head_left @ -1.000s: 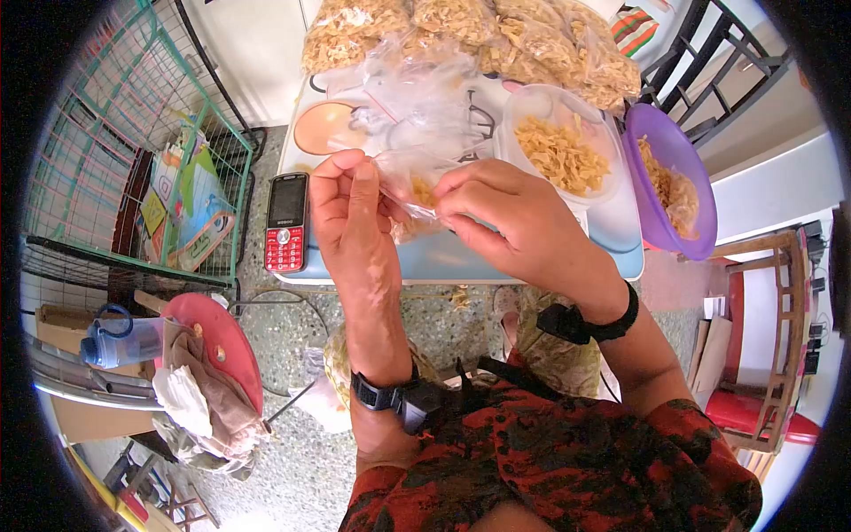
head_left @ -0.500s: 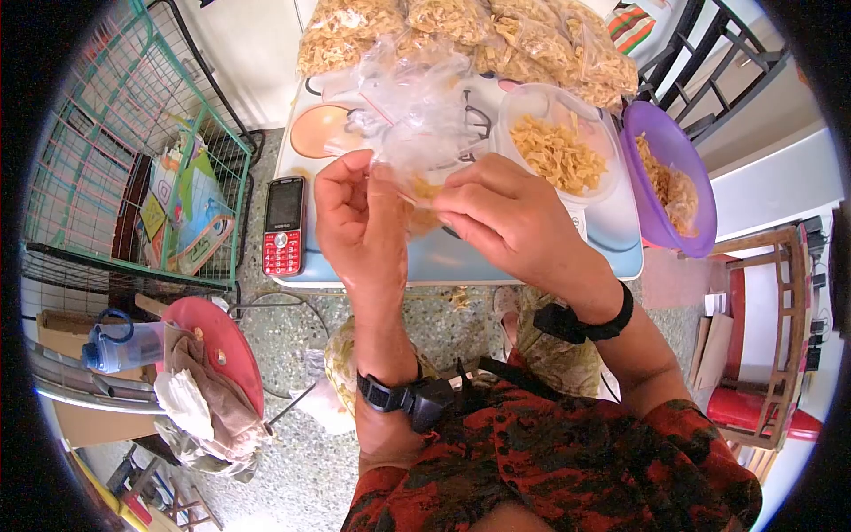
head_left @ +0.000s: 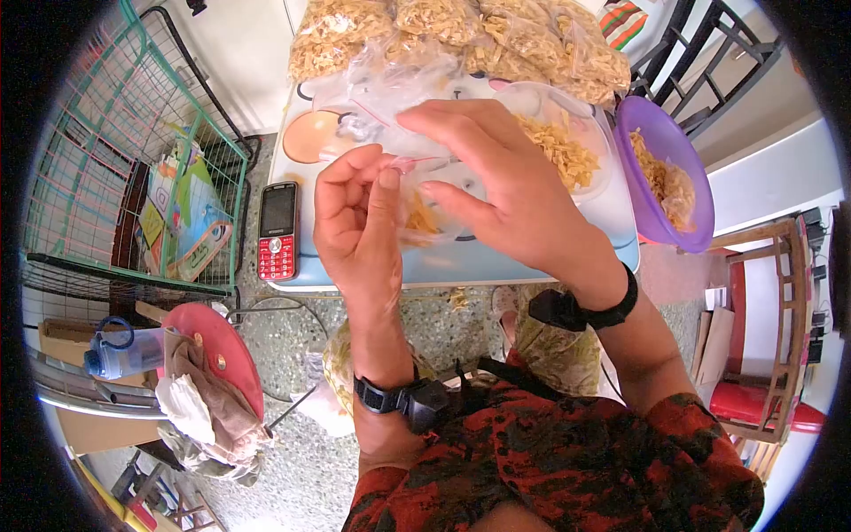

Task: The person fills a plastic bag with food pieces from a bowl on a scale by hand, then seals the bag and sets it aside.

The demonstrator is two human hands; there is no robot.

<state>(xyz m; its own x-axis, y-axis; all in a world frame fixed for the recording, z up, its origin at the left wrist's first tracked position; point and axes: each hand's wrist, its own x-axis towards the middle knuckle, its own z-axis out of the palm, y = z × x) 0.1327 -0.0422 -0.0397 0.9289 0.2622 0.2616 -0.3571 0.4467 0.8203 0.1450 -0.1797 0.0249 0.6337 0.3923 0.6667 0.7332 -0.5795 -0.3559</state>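
Note:
My left hand (head_left: 365, 217) pinches the top edge of a clear plastic bag (head_left: 424, 189) between thumb and fingers. A few yellow chips (head_left: 422, 217) lie low in that bag, above the table's front part. Just right of the bag's pink-lined edge, my right hand (head_left: 505, 182) has its thumb and fingers apart, with nothing between them. Behind the hands lie crumpled clear bags (head_left: 377, 89). A clear round tub (head_left: 601, 173) of yellow chips (head_left: 557, 149) stands beyond my right hand, which covers part of it.
Filled bags (head_left: 443, 31) line the back of the table (head_left: 332, 257). A red phone (head_left: 277, 232) lies at its left edge. A purple basin (head_left: 700, 208) sits at the right, a green wire cage (head_left: 168, 97) at the left. A red stool (head_left: 239, 341) holds cloths.
My right hand has let go of the bag's edge; its fingers have spread and moved slightly up. My left hand keeps its pinch on the bag.

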